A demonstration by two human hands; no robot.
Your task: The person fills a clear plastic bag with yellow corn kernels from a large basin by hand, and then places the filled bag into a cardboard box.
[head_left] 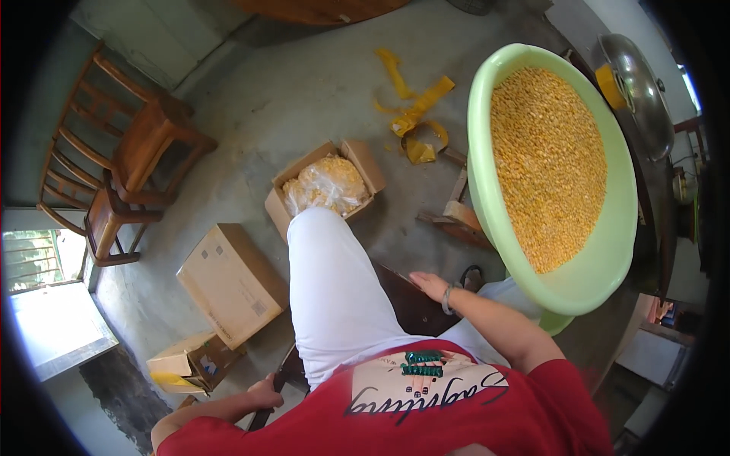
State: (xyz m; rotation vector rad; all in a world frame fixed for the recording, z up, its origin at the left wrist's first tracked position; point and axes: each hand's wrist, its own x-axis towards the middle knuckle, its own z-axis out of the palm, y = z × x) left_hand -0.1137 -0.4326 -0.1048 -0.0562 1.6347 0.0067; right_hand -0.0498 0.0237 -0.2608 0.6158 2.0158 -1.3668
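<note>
My left hand (266,392) is closed around the edge of a dark wooden seat (290,365), low and left of my white-trousered leg. On the right, my right hand (432,285), with a bracelet at the wrist, rests on the dark wooden surface between my legs; it appears to grip nothing. A large light-green plastic basin (482,165) stands to the right, tilted in view and holding many yellow corn kernels (547,165). Beyond my knee, an open cardboard box (278,212) holds clear plastic bags of yellow pieces (328,182). Its near side is partly hidden by my knee.
A closed cardboard box (234,285) and a smaller torn one (197,362) lie at left. Two wooden chairs (145,142) stand farther left. Yellow tape strips (422,108) lie on the floor near a wooden frame (456,214). A metal lid (636,94) is at upper right.
</note>
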